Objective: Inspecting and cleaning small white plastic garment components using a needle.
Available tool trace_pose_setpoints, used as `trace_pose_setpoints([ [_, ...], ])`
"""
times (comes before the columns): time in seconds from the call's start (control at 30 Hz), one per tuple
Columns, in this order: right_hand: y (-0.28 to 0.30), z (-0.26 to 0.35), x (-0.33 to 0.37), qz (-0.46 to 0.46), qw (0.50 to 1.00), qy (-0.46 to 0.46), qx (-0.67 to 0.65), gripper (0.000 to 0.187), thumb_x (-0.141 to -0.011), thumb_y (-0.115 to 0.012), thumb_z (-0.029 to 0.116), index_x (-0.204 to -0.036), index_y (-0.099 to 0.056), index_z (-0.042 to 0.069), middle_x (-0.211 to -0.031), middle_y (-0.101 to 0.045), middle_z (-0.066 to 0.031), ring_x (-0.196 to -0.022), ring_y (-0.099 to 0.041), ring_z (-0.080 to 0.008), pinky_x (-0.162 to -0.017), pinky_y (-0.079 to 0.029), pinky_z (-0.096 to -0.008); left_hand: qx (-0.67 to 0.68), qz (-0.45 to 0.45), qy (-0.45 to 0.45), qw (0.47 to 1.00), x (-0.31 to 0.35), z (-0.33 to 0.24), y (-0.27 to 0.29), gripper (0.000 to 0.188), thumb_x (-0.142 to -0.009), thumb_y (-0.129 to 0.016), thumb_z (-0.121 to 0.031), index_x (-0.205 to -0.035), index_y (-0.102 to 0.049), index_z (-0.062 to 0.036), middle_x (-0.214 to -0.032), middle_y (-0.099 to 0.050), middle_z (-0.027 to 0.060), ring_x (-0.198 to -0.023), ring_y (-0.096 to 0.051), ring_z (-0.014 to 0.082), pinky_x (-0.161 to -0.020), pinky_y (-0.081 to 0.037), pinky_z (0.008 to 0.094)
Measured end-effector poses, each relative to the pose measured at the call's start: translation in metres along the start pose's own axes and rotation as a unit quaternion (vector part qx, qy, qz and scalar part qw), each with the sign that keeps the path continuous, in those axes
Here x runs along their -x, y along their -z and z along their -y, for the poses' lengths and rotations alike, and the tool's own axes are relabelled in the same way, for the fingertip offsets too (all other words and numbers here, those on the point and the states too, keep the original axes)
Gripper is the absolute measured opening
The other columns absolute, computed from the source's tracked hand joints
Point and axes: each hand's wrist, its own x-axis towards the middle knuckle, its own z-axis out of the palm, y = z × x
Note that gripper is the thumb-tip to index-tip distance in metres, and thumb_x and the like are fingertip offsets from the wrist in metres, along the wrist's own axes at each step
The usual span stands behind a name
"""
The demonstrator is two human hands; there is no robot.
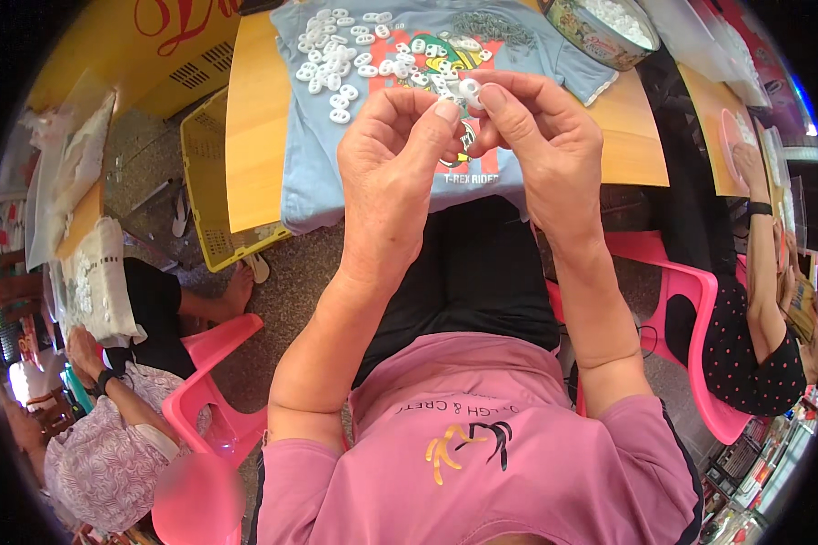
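Note:
Both my hands are raised together over a blue printed T-shirt point(314, 173) spread on the table. My right hand point(545, 132) pinches a small white plastic piece point(469, 89) between thumb and fingers. Close beside it, my left hand point(395, 150) is closed, thumb pressed to the forefinger; whatever it may hold is too small to make out. Loose white oval pieces with holes point(323, 68) lie heaped on the shirt to the left. More white pieces with dark openings point(427, 47) are scattered just beyond my fingers. A pile of small dark greenish-grey parts point(495, 29) sits behind them.
A round tin point(591, 41) of white pieces stands at the table's far right. A yellow crate point(214, 195) is beside the wooden table point(256, 136) on the left. People sit on pink chairs at both sides, one at left point(214, 391), one at right point(700, 354).

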Motion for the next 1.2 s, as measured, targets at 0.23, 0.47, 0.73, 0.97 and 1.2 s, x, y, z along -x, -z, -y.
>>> trace_pose_setpoints([
  [0.23,-0.0036,0.0025,0.0012,-0.009,1.000,0.027,0.004,0.020,-0.093,-0.063,0.010,-0.108,-0.066,-0.003,-0.087,-0.067,-0.0056,-0.069,-0.059,-0.0061,-0.066,-0.049,-0.0196,-0.023,0.008,-0.012,1.000,0.0010,0.0000,-0.0005,0.013,-0.092,-0.063,-0.011,-0.094,-0.057,0.0007,-0.085,-0.061,0.0037,-0.075,-0.056,0.0075,-0.067,-0.047,0.0224],
  [0.47,0.0003,0.0024,0.0006,0.010,1.000,0.010,-0.008,0.021,-0.093,-0.062,0.009,-0.109,-0.066,-0.004,-0.086,-0.067,-0.0043,-0.069,-0.057,-0.0053,-0.066,-0.048,-0.0188,-0.013,0.015,-0.004,1.000,0.0012,-0.0009,-0.0002,0.013,-0.092,-0.062,-0.010,-0.095,-0.057,0.0012,-0.086,-0.061,0.0045,-0.075,-0.057,0.0081,-0.067,-0.047,0.0225],
  [0.73,-0.0007,0.0018,0.0010,0.010,0.998,0.044,0.046,0.021,-0.094,-0.061,0.009,-0.110,-0.065,-0.004,-0.088,-0.066,-0.0037,-0.069,-0.056,-0.0046,-0.065,-0.047,-0.0181,-0.005,0.027,-0.001,1.000,-0.0027,0.0024,0.0038,0.014,-0.092,-0.063,-0.011,-0.095,-0.057,0.0013,-0.086,-0.062,0.0055,-0.074,-0.059,0.0102,-0.067,-0.048,0.0241],
  [0.97,0.0010,0.0032,-0.0008,-0.014,0.999,0.023,0.017,0.020,-0.094,-0.062,0.010,-0.109,-0.065,-0.004,-0.091,-0.068,-0.0068,-0.068,-0.058,-0.0060,-0.066,-0.049,-0.0199,0.039,0.031,0.020,0.999,-0.0048,0.0052,0.0034,0.015,-0.091,-0.064,-0.013,-0.095,-0.058,0.0003,-0.081,-0.062,0.0058,-0.073,-0.057,0.0099,-0.069,-0.046,0.0240],
  [1.2,0.0003,0.0021,-0.0001,-0.018,0.999,0.025,0.026,0.020,-0.094,-0.061,0.010,-0.109,-0.065,-0.004,-0.090,-0.067,-0.0079,-0.068,-0.059,-0.0068,-0.066,-0.049,-0.0203,0.034,0.022,0.021,0.999,-0.0031,0.0044,0.0019,0.016,-0.091,-0.064,-0.013,-0.096,-0.058,0.0003,-0.081,-0.062,0.0059,-0.073,-0.056,0.0099,-0.069,-0.046,0.0242],
])
